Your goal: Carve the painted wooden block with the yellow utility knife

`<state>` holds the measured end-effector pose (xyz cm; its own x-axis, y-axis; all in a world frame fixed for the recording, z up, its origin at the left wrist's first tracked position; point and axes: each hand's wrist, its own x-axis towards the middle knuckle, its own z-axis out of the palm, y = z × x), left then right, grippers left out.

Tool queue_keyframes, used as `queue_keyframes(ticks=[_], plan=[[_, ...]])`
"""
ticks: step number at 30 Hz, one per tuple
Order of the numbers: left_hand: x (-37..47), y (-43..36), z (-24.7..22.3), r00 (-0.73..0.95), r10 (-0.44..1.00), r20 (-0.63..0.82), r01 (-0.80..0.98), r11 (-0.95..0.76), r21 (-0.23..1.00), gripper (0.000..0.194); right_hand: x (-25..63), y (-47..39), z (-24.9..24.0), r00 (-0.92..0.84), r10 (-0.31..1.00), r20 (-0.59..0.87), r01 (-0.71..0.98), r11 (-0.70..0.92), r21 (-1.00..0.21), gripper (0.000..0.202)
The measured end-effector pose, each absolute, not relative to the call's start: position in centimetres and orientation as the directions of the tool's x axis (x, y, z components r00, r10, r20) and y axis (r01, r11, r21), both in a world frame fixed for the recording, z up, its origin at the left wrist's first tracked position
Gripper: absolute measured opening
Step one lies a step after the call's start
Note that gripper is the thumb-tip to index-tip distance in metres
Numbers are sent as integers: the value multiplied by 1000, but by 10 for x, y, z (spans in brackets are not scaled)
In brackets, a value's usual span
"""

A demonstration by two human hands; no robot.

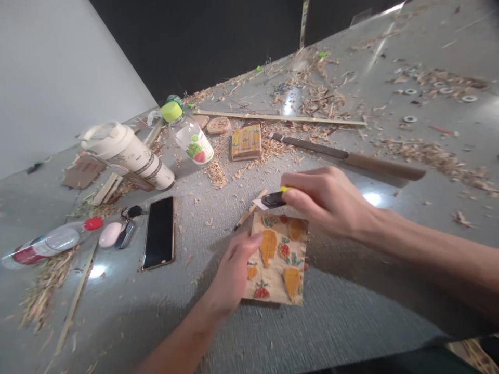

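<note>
Left hand (230, 272) part-curled, gripping left edge of painted board (277, 259), toward table's (331, 327) near edge. Right hand (325, 202) closed round craft knife (274, 199), blade near board's far-left corner.

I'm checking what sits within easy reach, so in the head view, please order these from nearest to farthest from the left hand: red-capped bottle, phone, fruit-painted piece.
1. Fruit-painted piece: in the left hand.
2. Phone: lying flat, off to the hand's left.
3. Red-capped bottle: lying on its side, farther left, past the phone.
</note>
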<state>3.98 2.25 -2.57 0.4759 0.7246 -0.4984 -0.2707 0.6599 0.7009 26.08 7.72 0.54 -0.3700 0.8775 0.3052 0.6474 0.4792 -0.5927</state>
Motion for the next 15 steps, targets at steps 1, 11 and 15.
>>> queue_keyframes(ticks=[1,11,15], plan=[[39,22,-26,505,699,-507,-246,679,692,50,259,76,4,-411,856,313,607,514,-606,45],[42,29,-10,655,642,-399,-301,705,642,76,254,83,-3,-561,815,145,442,443,-780,38],[38,35,-8,575,723,-383,-348,640,685,84,254,84,-4,-398,905,149,496,349,-795,42]])
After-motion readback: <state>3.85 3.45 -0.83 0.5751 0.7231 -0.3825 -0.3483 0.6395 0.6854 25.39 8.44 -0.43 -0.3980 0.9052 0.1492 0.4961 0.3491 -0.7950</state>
